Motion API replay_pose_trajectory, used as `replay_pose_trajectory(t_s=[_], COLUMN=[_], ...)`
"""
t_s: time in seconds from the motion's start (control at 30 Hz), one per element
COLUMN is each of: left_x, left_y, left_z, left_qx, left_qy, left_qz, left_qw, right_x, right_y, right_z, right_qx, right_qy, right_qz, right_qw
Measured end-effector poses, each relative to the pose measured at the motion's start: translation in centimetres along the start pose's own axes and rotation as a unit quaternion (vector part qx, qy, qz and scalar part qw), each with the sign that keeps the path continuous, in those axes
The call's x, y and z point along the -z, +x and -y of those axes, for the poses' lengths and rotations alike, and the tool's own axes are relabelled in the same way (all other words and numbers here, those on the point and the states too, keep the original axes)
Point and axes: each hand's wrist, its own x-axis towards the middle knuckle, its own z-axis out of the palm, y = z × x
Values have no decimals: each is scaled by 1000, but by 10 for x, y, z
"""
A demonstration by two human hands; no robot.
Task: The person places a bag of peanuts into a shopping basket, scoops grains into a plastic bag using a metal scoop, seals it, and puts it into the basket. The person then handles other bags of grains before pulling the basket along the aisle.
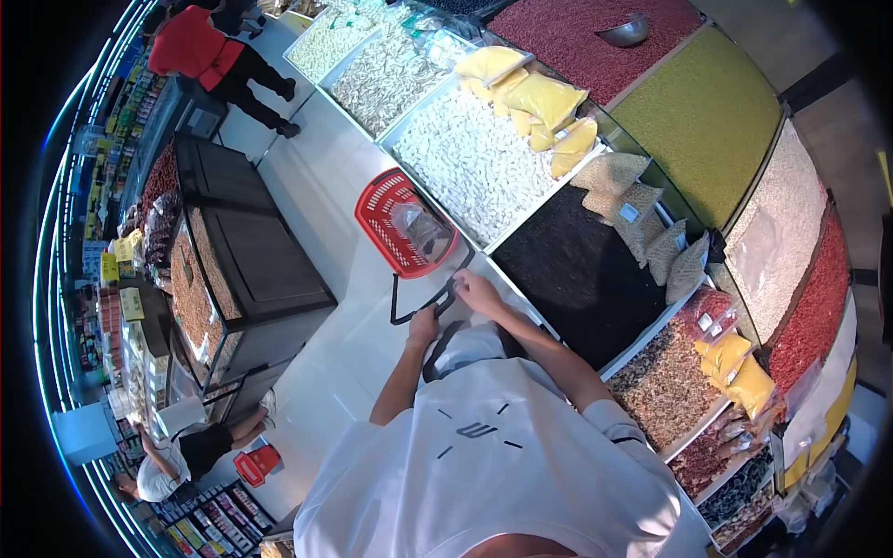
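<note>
A red shopping basket (377,219) with slotted sides is in front of me, above the pale floor. A clear plastic package (420,229) lies in it; its contents are hard to make out. My left hand (424,326) is closed round the basket's black handle (394,302). At the other end of that handle, my right hand (478,292) has its fingers curled against the bar. Just right of my right hand is a bin of black grains (581,270), and beyond the basket is a bin of white pieces (470,158).
Yellow bags (544,100) and beige grain bags (642,223) lie along the bins. A metal scoop (625,33) rests in dark red beans. Left stands a dark wooden counter (265,251). A person in red (193,51) stands ahead; another person (200,456) is at lower left beside a red basket (258,464).
</note>
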Motion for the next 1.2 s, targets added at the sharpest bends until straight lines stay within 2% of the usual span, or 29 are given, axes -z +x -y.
replay_pose_trajectory(t_s=[0.03,0.1,0.13,0.17,0.23,0.37,0.43,0.47,0.5,0.57,0.6,0.63,0.7,0.73,0.77,0.8,0.83,0.87,0.93,1.0,1.07,1.2], left_x=[2,11,15,20,30,61,80,83,87,97,91,86,80,81,61,57,48,29,22,12,5,-42], left_y=[4,13,16,23,29,30,31,35,40,55,68,83,115,132,154,175,196,222,268,317,363,445], left_z=[3,4,6,9,15,24,30,39,49,73,92,115,157,172,201,218,237,261,287,306,319,353], left_qx=[0,-16,-7,-22,-28,-52,-89,-107,-97,-9,0,8,55,99,89,117,105,113,148,205,223,216], left_qy=[1,-9,-13,-23,-41,-61,-117,-125,-136,-294,-324,-338,-307,-259,-198,-178,-151,-123,-116,-150,-212,-192], left_qz=[0,-4,-5,-3,-4,8,46,44,43,128,87,86,19,28,6,21,14,51,70,35,-6,4], left_qw=[1000,1000,1000,999,999,997,988,985,985,947,942,937,950,960,976,977,983,985,980,967,952,957], right_x=[1,4,18,18,25,30,25,24,20,7,2,-6,-16,-21,-27,-35,-44,-52,-65,-70,-67,-67], right_y=[6,20,23,32,51,100,136,153,172,212,231,249,285,303,323,340,357,370,389,400,401,398], right_z=[3,9,33,35,49,72,80,85,86,87,90,92,112,117,124,131,135,136,131,126,117,112], right_qx=[1,49,30,48,100,142,190,176,177,211,191,191,233,215,215,228,240,226,217,198,181,120], right_qy=[1,-4,-11,-15,-79,-157,-222,-265,-268,-313,-324,-330,-371,-383,-390,-397,-401,-412,-426,-451,-467,-524], right_qz=[0,-63,-45,-70,-101,-85,-107,-77,-62,-115,-83,-68,-91,-53,-34,-38,-43,-18,8,14,11,18], right_qw=[1000,997,998,996,987,974,950,945,945,919,923,922,894,897,895,888,883,882,878,870,865,843])
